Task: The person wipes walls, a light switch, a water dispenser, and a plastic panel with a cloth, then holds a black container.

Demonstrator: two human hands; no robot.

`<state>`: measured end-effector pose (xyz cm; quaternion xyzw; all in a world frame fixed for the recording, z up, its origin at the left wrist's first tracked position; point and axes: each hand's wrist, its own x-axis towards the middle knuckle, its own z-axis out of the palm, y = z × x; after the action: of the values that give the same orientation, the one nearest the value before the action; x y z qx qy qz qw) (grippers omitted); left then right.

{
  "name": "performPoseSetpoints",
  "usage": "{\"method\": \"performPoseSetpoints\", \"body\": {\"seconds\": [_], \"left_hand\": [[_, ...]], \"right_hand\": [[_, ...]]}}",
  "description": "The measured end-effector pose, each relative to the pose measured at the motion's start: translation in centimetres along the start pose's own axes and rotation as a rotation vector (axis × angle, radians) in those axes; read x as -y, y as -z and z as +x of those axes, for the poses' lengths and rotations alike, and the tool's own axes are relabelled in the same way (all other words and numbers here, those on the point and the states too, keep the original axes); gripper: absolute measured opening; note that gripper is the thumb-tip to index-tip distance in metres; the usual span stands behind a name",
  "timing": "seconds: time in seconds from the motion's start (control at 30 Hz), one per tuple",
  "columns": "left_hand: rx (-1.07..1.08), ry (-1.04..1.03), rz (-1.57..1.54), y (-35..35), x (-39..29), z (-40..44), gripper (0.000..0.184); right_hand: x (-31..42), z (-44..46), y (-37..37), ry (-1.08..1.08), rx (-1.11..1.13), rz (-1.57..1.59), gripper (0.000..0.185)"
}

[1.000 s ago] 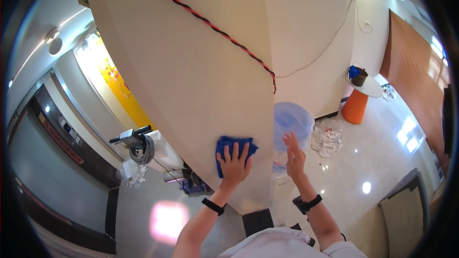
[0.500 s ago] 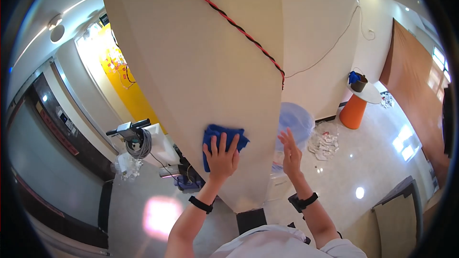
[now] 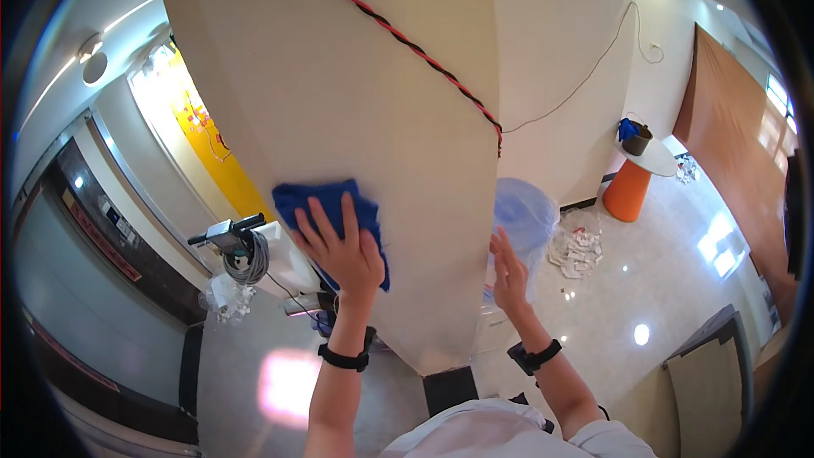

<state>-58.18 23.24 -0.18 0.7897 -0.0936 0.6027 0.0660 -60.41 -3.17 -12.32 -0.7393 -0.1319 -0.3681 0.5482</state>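
A blue cloth [image 3: 367, 214] lies flat against the pale wall panel [image 3: 381, 119], near its left edge. My left hand [image 3: 339, 246] presses on the cloth with its fingers spread. Beside the panel's right edge is my right hand [image 3: 510, 276], raised with its fingers stretched out and nothing held. Whether its fingertips touch the panel edge I cannot tell. A red and black twisted cord [image 3: 407, 41] runs diagonally across the panel above both hands.
Behind my right hand stands a blue bin with a clear liner [image 3: 530, 212]. White scraps [image 3: 577, 243] lie on the floor beside it. An orange-based round table [image 3: 627, 191] holds a brown bucket [image 3: 637, 141]. At left is a device with coiled cable [image 3: 246, 259].
My left hand and the blue cloth have moved left and up across the panel, and the hand has tilted leftward. My right hand has stayed near the panel's right edge.
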Motion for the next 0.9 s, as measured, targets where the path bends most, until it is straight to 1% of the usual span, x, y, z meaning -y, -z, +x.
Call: {"method": "performPoseSetpoints", "body": {"seconds": [0.03, 0.1, 0.13, 0.2, 0.23, 0.27, 0.3, 0.33, 0.4, 0.43, 0.47, 0.5, 0.57, 0.6, 0.67, 0.7, 0.73, 0.8, 0.83, 0.9], "left_hand": [[0.010, 0.025, 0.004, -0.6, 0.4, -1.7, 0.057], [0.016, 0.006, 0.022, -1.9, 1.0, -6.3, 0.057], [0.034, 0.012, 0.007, -2.5, 1.1, -9.0, 0.057], [0.052, 0.012, -0.013, -4.0, 0.3, -14.1, 0.057], [0.103, -0.022, -0.029, -4.7, -0.4, -16.6, 0.058], [0.153, -0.054, -0.044, -5.1, -1.4, -17.9, 0.059], [0.153, -0.056, -0.045, -5.4, -2.5, -18.1, 0.059], [0.186, -0.093, -0.062, -5.7, -3.7, -18.1, 0.059], [0.216, -0.129, -0.078, -6.0, -5.5, -17.2, 0.060], [0.257, -0.190, -0.114, -5.6, -6.4, -15.4, 0.059], [0.299, -0.250, -0.149, -5.2, -7.1, -13.6, 0.059], [0.299, -0.251, -0.150, -4.8, -7.7, -11.8, 0.059], [0.337, -0.282, -0.258, -3.9, -8.7, -7.9, 0.060], [0.336, -0.283, -0.259, -3.3, -8.6, -6.2, 0.060], [0.393, -0.218, -0.367, -1.9, -6.8, -3.1, 0.065], [0.352, -0.197, -0.365, -1.1, -5.6, -1.8, 0.066], [0.301, -0.186, -0.288, -0.7, -3.9, -1.1, 0.065], [0.212, -0.099, -0.214, 0.6, -0.7, -0.4, 0.062], [0.230, -0.070, -0.210, 1.8, 0.3, -0.3, 0.060], [0.267, -0.075, -0.151, 2.2, 1.8, -2.2, 0.058]], "right_hand": [[0.0, 0.2, 0.1, -0.004, -0.003, 0.005, 0.046], [0.0, 0.2, 0.3, 0.017, -0.052, 0.090, 0.044], [-0.2, 0.0, 0.3, 0.012, -0.054, 0.096, 0.044], [-0.9, -0.3, 0.4, 0.072, -0.041, 0.049, 0.041], [-0.5, -0.6, 0.6, 0.068, -0.045, 0.048, 0.041], [0.1, -0.8, 0.8, 0.009, 0.004, 0.035, 0.040], [0.5, -0.8, 0.9, -0.045, 0.055, 0.021, 0.039], [0.5, -0.7, 0.8, -0.043, 0.055, 0.021, 0.039], [0.4, -0.3, 0.6, 0.094, -0.021, 0.020, 0.040], [0.5, -0.1, 0.8, 0.096, -0.020, 0.020, 0.040], [0.8, 0.1, 1.2, 0.019, 0.009, 0.008, 0.041], [0.9, 0.2, 1.5, -0.059, 0.039, -0.004, 0.041], [0.5, 0.2, 1.6, -0.050, 0.036, -0.010, 0.042], [0.3, 0.2, 1.6, -0.040, 0.032, -0.016, 0.042], [0.2, -0.1, 1.7, -0.052, 0.049, -0.017, 0.043], [0.2, -0.4, 2.0, -0.066, 0.069, -0.017, 0.043], [0.2, -0.6, 2.4, -0.067, 0.067, -0.021, 0.043], [0.2, -1.1, 3.0, -0.053, 0.084, -0.003, 0.043], [0.0, -1.4, 3.3, -0.057, 0.073, -0.001, 0.043], [-0.4, -2.1, 4.2, -0.117, 0.069, -0.026, 0.044]]}}
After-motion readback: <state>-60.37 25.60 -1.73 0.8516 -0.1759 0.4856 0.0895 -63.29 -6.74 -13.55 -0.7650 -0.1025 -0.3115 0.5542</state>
